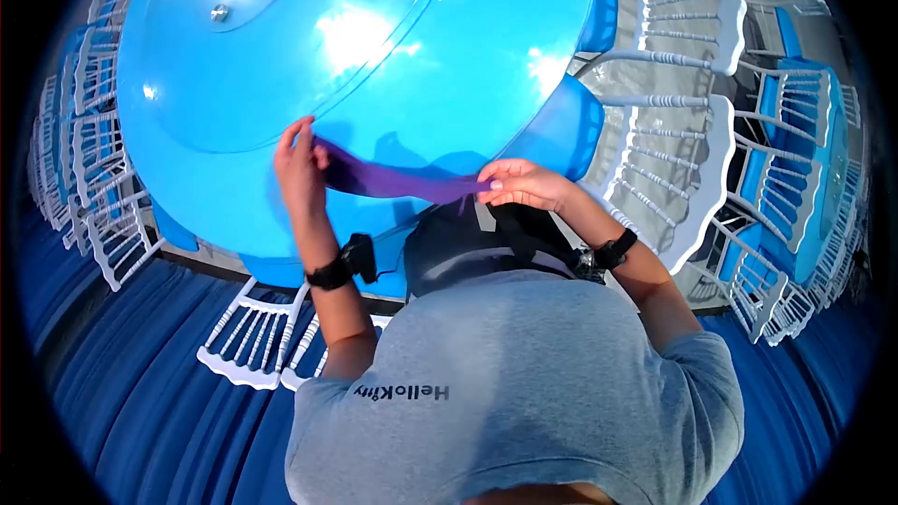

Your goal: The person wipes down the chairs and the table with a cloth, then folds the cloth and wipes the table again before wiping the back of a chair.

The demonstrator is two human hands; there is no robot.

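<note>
**Purple cloth held taut at counter rim**

Head view: our left hand [299,168] & right hand [524,184] are each pinched tight on one end of a thin purple fabric cloth [393,182]. It's stretched between them, just over the near rim of the round glossy blue counter [234,196]. We'd judge it early: the cloth is gripped & pulled lengthwise, not yet laid flat or folded. Count: 1 cloth, 2 hands, 2 black wristbands [329,273], 1 counter w/ 3 metal bolts [219,12]. White slatted chairs [673,131] stand all round, too many cut off to count.
</note>
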